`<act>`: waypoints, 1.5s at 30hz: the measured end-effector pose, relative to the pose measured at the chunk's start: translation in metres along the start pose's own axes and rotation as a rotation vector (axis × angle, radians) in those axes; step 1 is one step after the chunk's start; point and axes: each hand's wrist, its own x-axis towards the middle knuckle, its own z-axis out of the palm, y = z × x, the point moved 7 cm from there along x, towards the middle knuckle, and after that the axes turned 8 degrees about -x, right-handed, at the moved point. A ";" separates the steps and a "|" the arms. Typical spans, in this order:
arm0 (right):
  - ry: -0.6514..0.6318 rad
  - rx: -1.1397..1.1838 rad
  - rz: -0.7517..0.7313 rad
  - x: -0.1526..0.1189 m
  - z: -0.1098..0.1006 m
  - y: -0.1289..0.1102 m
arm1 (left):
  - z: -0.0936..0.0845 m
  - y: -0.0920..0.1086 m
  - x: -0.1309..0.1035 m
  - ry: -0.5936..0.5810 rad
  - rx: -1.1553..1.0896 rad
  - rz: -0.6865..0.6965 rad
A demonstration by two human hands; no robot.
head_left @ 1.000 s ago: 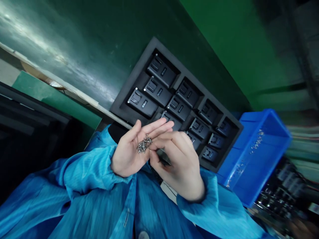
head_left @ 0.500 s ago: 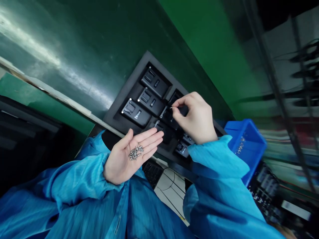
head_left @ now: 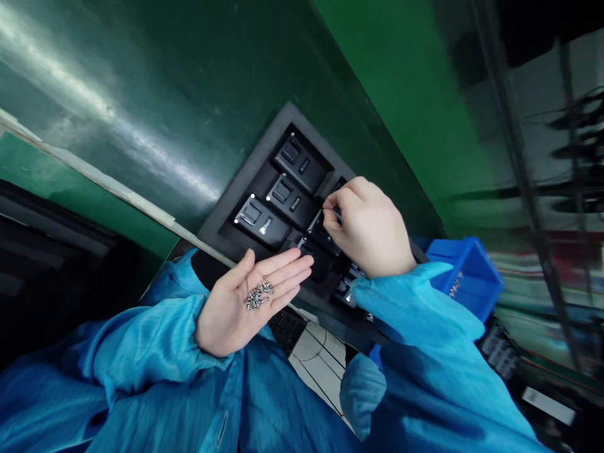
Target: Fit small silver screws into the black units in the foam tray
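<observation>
Head view: cradling screws (head_left: pixel 259 296) on flat-spread left hand (head_left: pixel 238 314), seven o'clock; pinching right hand's (head_left: pixel 370 229) fingertips together at three o'clock, over black cases (head_left: pixel 293 201), cannot tell on what; seemingly placing screws; next, aim carefully.

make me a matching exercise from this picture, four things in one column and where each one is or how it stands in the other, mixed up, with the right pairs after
Things
1. Screws
2. Blue bin
3. Right hand
4. Black tray

Places and states
A. Thumb and finger pinched together, over the tray
B. On the green table
C. Heaped on the open left hand
D. Partly behind the right sleeve

Pairs: 1-C, 2-D, 3-A, 4-B
</observation>
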 end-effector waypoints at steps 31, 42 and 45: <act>0.159 0.613 -0.018 -0.079 -0.080 -0.094 | 0.011 -0.006 -0.005 0.048 0.091 0.059; 0.119 0.646 0.020 -0.084 -0.074 -0.096 | 0.015 -0.007 -0.011 0.001 0.106 0.062; 0.125 0.694 0.039 -0.083 -0.071 -0.097 | 0.016 -0.007 -0.010 0.041 0.113 0.071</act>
